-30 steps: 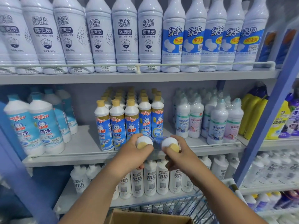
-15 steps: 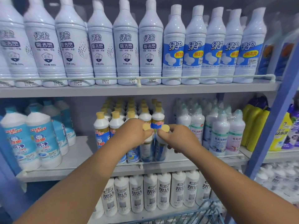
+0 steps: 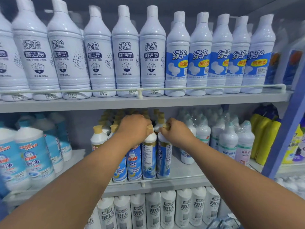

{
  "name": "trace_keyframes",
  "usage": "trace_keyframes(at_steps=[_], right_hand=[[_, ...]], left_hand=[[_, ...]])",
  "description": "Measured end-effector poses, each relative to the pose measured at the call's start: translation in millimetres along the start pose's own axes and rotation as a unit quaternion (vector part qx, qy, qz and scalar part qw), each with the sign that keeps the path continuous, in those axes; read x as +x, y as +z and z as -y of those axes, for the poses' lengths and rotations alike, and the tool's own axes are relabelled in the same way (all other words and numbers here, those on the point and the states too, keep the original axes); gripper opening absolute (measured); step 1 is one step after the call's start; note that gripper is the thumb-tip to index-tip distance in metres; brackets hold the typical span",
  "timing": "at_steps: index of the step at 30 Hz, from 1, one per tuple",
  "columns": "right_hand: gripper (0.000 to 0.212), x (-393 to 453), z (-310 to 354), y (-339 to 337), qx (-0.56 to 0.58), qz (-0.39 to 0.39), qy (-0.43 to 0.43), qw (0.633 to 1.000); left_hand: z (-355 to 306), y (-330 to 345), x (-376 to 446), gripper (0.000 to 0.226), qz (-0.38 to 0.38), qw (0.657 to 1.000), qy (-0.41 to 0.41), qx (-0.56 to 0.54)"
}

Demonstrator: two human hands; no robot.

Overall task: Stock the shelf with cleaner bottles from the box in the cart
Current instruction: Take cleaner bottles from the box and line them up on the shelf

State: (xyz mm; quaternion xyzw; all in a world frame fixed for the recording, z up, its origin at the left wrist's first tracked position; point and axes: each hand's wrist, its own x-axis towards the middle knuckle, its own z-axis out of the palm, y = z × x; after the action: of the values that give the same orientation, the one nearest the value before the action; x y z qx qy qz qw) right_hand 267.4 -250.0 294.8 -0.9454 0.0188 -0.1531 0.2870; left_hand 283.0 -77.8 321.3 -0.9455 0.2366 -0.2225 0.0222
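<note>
The left hand (image 3: 134, 128) is curled over the yellow cap of a cleaner bottle (image 3: 149, 156) and grips it at the neck. The right hand (image 3: 177, 132) pinches the yellow cap of a second cleaner bottle (image 3: 163, 157) just beside the first. Both bottles stand upright at the front edge of the middle shelf (image 3: 186, 172), their bases behind the front rail (image 3: 165, 178), and their white and blue sides touch or nearly touch. Their printed backs face outward.

To the left of the held pair, at the same front edge, stand matching bottles (image 3: 134, 162) with blue labels facing forward, partly hidden by the left forearm. More yellow-capped bottles fill the rows behind, toward the back of the shelf.

Toward the right end of the middle shelf stand white wrapped bottles (image 3: 228, 141), then yellow bottles (image 3: 264, 138) near a blue upright post (image 3: 283, 139). At the left end stand wide bottles with teal caps (image 3: 33, 156), blurred.

The upper shelf (image 3: 148, 103) carries a row of tall white bottles (image 3: 125, 52) behind a rail, those at the right with blue labels (image 3: 199, 58). The lower shelf holds white bottles with dark print (image 3: 168, 210).
</note>
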Motion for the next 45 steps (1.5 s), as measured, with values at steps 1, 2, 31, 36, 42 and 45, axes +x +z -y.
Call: trace_keyframes(at_steps=[1, 2, 31, 36, 42, 45], right_hand=[[0.027, 1.7, -2.3, 2.4, 0.003, -0.005, -0.010, 1.000], [0.032, 3.1, -4.1, 4.7, 0.004, -0.008, -0.020, 1.000], [0.035, 9.1, 14.2, -24.7, -0.148, 0.050, -0.051, 0.986], [0.031, 2.8, 20.5, -25.5, -0.147, 0.051, -0.052, 0.987], [0.043, 7.8, 11.9, -28.2, -0.125, 0.093, -0.086, 0.984], [0.043, 9.0, 14.2, -30.4, -0.132, 0.083, -0.080, 0.985]], left_hand=[[3.0, 2.4, 1.1, 0.025, 0.000, 1.000, 0.006, -0.006], [6.0, 4.5, 2.2, 0.025, 0.004, 1.000, 0.009, -0.018], [3.2, 4.4, 16.3, 0.033, 0.087, 0.989, -0.058, -0.104], [2.3, 7.0, 11.3, 0.041, 0.078, 0.991, -0.066, -0.089], [15.3, 6.3, 10.9, 0.038, 0.092, 0.980, -0.029, -0.172], [16.3, 4.1, 13.7, 0.021, 0.108, 0.979, -0.043, -0.167]])
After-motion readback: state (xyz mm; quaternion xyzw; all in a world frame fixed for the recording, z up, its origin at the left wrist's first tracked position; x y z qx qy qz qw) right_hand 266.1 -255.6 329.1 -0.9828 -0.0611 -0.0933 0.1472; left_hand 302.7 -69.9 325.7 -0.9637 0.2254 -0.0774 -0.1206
